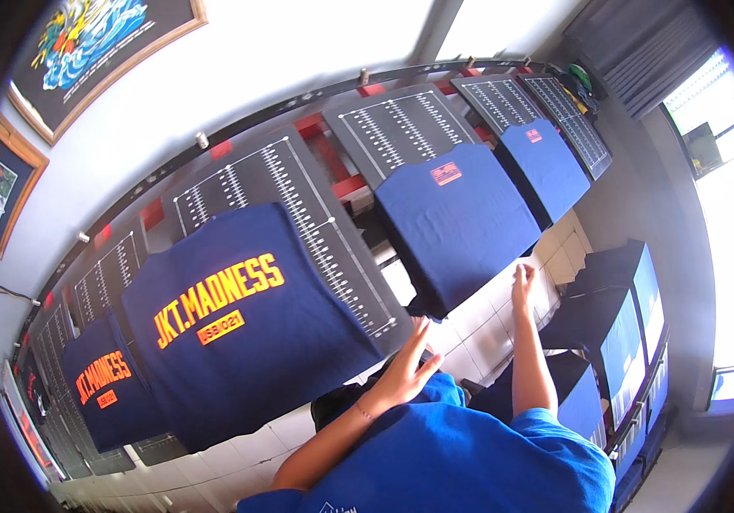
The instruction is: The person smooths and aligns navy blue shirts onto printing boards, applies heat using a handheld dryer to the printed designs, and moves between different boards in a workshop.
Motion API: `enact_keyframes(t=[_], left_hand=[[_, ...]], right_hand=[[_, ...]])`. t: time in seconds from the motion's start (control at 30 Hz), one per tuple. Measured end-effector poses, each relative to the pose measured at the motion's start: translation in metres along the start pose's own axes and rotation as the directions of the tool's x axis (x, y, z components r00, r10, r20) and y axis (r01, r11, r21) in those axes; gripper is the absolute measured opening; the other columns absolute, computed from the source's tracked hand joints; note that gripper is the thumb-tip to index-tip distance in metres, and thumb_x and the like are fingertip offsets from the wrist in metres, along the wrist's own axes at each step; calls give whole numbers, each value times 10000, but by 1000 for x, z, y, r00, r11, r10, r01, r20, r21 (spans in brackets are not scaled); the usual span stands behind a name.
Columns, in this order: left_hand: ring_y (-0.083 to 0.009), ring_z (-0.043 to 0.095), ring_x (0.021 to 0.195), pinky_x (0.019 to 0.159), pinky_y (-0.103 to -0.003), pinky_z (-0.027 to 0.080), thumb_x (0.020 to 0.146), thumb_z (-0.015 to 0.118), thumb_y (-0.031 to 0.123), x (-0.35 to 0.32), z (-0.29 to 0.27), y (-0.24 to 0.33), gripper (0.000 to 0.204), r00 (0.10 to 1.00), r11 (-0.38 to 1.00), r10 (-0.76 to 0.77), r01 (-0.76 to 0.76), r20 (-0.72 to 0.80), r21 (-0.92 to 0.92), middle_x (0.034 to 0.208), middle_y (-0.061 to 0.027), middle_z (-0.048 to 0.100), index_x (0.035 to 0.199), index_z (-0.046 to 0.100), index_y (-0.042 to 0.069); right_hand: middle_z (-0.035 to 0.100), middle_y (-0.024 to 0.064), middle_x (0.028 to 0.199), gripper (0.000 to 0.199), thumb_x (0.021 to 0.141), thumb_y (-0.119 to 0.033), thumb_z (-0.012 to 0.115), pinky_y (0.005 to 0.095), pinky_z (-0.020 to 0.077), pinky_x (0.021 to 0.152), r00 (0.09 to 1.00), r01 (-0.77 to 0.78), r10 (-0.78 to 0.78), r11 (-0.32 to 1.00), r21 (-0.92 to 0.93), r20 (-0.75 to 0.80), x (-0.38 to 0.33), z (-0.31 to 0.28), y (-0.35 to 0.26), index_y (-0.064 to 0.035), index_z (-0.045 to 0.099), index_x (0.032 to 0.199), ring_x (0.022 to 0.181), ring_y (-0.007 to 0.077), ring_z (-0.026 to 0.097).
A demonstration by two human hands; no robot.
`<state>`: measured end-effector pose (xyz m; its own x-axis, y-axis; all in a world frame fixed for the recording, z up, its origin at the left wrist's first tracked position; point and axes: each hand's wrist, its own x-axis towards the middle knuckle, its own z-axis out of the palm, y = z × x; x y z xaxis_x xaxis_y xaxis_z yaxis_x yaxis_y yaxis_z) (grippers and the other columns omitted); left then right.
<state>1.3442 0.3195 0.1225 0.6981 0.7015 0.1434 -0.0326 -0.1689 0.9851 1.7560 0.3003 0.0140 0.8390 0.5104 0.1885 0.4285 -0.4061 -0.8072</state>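
Note:
My left hand (403, 373) is open, fingers stretched and thumb apart, beside the near corner of a black printing board (346, 256) marked with white scales. A navy T-shirt (239, 385) with large orange-yellow print lies over that board. My right hand (523, 286) has its fingers curled in, with nothing visible in them, over the floor. Closest to it is another navy T-shirt (461, 222), spread on the neighbouring board (405, 128), with a small red-orange print near its neck. Both hands appear apart from the cloth.
More navy shirts lie on boards to the left (115, 398) and right (547, 167). Dark blue cloth-covered boards (606, 333) stand on a rack at right. A black rail (281, 101) runs behind the boards. Framed pictures (93, 51) hang on the wall. White tiles (482, 321) cover the floor.

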Motion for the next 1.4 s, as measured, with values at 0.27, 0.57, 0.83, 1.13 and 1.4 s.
enact_keyframes(t=[0.27, 0.57, 0.83, 1.13, 1.4], left_hand=[[-316, 246, 1366, 1114, -400, 205, 930, 556, 357, 143, 77, -82, 767, 602, 889, -440, 189, -666, -417, 1463, -260, 213, 1450, 136, -20], [-183, 537, 1101, 991, -311, 390, 853, 680, 249, 40, 161, -76, 539, 512, 454, -833, 422, -208, -785, 1209, -98, 580, 1239, 503, -83], [-195, 550, 1116, 980, -324, 406, 790, 677, 248, 118, 94, 21, 598, 348, 772, -630, 372, -694, -515, 1235, -114, 573, 1272, 486, -50], [-264, 581, 1082, 997, -422, 407, 922, 531, 275, 310, -104, 89, 334, 680, 643, -308, -366, -665, -672, 1133, -135, 636, 1117, 583, 9], [-200, 494, 1162, 1121, -350, 280, 947, 458, 273, 364, -143, 135, 353, 660, 914, 187, 154, -727, 376, 1152, -114, 588, 1159, 541, 3]], right_hand=[[400, 177, 1407, 706, 929, -529, 466, 367, 276, 1077, 902, -57, 43, 998, 21, 429, 184, 7, 7, 25, 391, 1360, 1308, 284, 365], [491, 148, 1333, 668, 865, -395, 632, 376, 346, 1042, -15, -636, 141, 763, -118, 990, 223, -58, 117, 74, 440, 1300, 1232, 248, 450], [632, 138, 1119, 608, 706, -277, 803, 394, 470, 922, 456, -645, -231, 579, 498, 859, 289, -66, -40, 31, 564, 1172, 1051, 240, 601], [661, 76, 982, 251, 873, -232, 618, 311, 490, 838, 523, -689, -313, 393, 609, 793, 373, 74, -250, -36, 634, 1029, 874, 183, 629], [677, 67, 911, 262, 882, -272, 597, 326, 521, 750, 495, -579, -396, 513, 633, 774, 435, 108, -333, -33, 649, 976, 765, 177, 639]])
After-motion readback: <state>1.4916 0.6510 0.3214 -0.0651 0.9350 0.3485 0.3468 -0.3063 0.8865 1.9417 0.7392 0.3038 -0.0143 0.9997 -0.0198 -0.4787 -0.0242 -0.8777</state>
